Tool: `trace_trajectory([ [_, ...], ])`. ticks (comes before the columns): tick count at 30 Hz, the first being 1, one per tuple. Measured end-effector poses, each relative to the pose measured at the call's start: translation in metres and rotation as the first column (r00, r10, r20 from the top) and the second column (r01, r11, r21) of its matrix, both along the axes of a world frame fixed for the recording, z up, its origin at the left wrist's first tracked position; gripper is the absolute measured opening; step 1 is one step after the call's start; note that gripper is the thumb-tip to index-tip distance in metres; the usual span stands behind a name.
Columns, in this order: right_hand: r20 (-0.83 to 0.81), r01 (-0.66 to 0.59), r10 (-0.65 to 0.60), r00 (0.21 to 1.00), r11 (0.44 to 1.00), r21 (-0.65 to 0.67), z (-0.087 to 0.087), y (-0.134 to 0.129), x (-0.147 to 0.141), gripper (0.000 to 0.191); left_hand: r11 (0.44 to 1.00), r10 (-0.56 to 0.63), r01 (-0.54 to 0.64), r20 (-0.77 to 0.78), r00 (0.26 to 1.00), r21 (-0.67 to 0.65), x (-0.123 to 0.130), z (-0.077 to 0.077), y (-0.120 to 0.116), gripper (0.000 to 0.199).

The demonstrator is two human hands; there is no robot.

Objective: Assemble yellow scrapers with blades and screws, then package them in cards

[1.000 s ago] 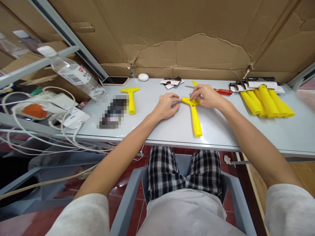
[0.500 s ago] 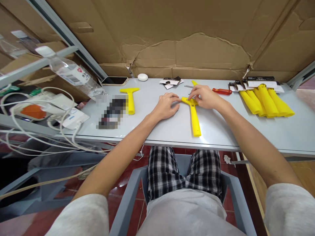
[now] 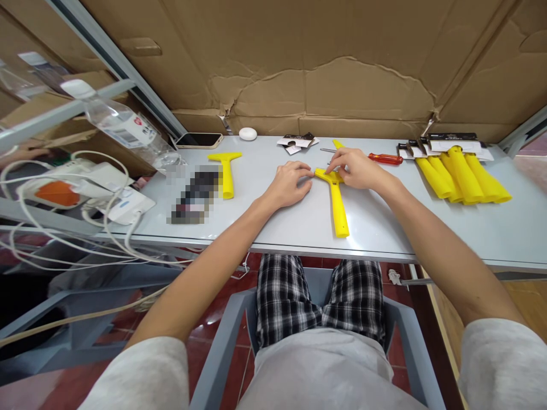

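Smooth T-shaped handle (image 3: 339,210) — yellow plastic

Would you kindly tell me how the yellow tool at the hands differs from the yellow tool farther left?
The central tool has the right hand on its head, partly hiding it; the left tool is untouched, its whole head showing. The central tool reaches closer to the table's front edge than the left tool. Both are yellow and T-shaped.

Yellow tool (image 3: 339,210), red screwdriver handle (image 3: 385,159), black-and-white plaid legwear (image 3: 358,296), blurred item (image 3: 199,191) seemingly dark
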State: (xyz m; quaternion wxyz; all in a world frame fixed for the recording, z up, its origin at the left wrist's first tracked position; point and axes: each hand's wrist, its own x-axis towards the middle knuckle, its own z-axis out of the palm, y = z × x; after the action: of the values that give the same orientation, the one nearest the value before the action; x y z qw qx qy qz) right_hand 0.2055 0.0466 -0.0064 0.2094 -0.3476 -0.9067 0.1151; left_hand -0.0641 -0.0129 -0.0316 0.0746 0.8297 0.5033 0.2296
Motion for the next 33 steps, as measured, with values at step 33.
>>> trace_trajectory([
  [33, 0.01, -0.025, 0.025, 1.0, 1.0, -0.005, -0.0007, -0.0008, -0.0017, 0.042, 1.0, 0.0, 0.0, -0.002, 1.0, -0.01, 0.0006, 0.0009, -0.0008, 0.037],
])
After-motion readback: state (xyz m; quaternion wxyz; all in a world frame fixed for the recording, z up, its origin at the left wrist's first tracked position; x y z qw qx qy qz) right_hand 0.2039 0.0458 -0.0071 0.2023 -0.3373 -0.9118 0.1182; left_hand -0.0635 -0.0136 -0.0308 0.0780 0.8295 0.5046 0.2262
